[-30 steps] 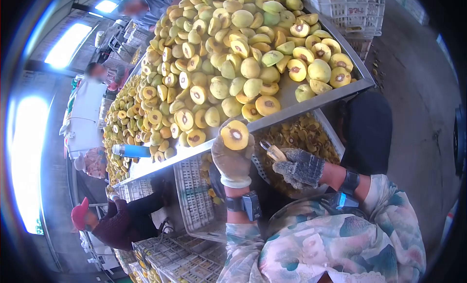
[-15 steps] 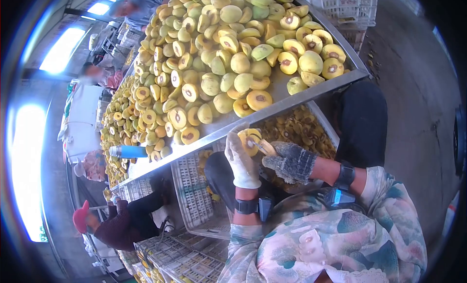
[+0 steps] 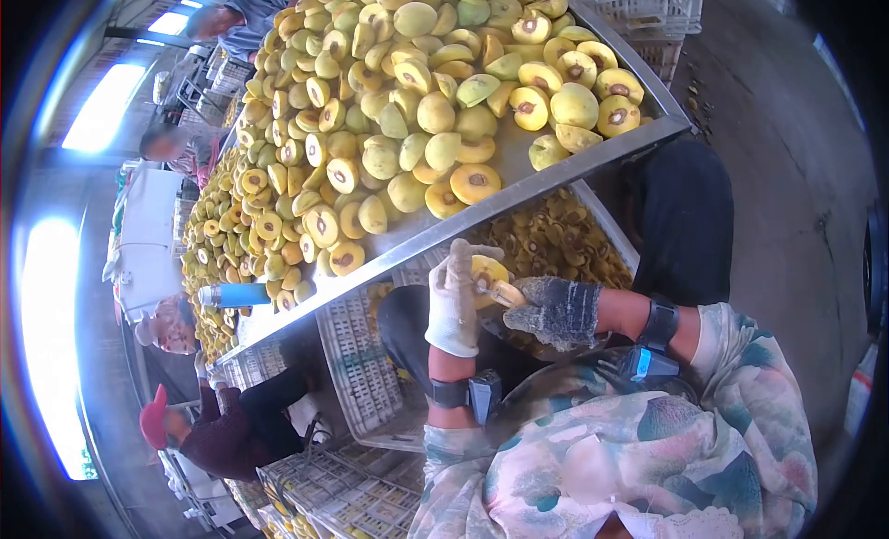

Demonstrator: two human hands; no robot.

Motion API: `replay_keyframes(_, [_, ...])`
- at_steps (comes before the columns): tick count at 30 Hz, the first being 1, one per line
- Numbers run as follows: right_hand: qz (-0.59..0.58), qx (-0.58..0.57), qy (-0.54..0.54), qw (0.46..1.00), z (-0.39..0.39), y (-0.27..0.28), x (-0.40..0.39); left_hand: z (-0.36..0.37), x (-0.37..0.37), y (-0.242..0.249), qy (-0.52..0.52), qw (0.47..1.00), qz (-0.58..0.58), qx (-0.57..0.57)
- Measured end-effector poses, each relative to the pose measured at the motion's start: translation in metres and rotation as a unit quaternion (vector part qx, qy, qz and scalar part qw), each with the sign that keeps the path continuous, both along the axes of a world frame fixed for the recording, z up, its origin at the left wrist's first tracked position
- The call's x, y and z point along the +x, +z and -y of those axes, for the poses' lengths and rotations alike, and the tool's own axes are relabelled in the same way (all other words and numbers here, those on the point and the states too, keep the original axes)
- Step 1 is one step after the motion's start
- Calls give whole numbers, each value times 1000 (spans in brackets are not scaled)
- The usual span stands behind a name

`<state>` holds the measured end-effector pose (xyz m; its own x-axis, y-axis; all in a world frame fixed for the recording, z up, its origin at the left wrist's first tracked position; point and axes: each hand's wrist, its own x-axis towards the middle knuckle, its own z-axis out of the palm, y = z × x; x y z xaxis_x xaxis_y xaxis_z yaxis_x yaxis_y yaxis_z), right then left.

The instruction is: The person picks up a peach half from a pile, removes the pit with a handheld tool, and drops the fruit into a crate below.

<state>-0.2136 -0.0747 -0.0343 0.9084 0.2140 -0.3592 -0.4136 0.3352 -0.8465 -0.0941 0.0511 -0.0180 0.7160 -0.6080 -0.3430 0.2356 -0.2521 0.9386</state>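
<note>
My left hand, in a white glove, is closed around a yellow peach half just below the table's metal edge. In a dark grey knitted glove, my right hand grips a small pitting tool with a pale handle. The tool's working end meets the peach half and is hidden against it. Beneath both hands is a container of brownish-yellow peach scraps.
A metal-rimmed table bears a big heap of halved peaches. A blue bottle lies at its left edge. Plastic crates stand left of my knees, others at the back right. Several people work along the far side.
The view has shifted slightly. My left fingers have straightened upward behind the peach half, and the tool's metal end, seen earlier, is now hidden at the fruit.
</note>
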Motion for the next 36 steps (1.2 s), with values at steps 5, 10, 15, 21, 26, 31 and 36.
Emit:
replay_keyframes(5, [39,85,14,995,2,-20,-7,-3,-2,5,-43,999,-9,-14])
replay_keyframes(10, [-22,196,12,980,2,-18,-7,4,-24,-15,109,980,23,-166])
replay_keyframes(15, [-166,518,-20,839,-1,-46,-17,4,-17,-13,68,988,11,-135])
replay_keyframes(21, [31,289,48,956,-4,-48,-10,8,-18,-7,55,991,17,-117])
replay_keyframes(26, [-145,480,12,865,-7,-46,-27,7,-20,-26,46,941,-136,-307])
replay_keyframes(31, [-138,218,52,965,6,-51,-17,-30,6,-9,224,965,11,-139])
replay_keyframes(36, [-245,18,-3,969,-10,-54,-5,-125,43,19,338,908,248,-7])
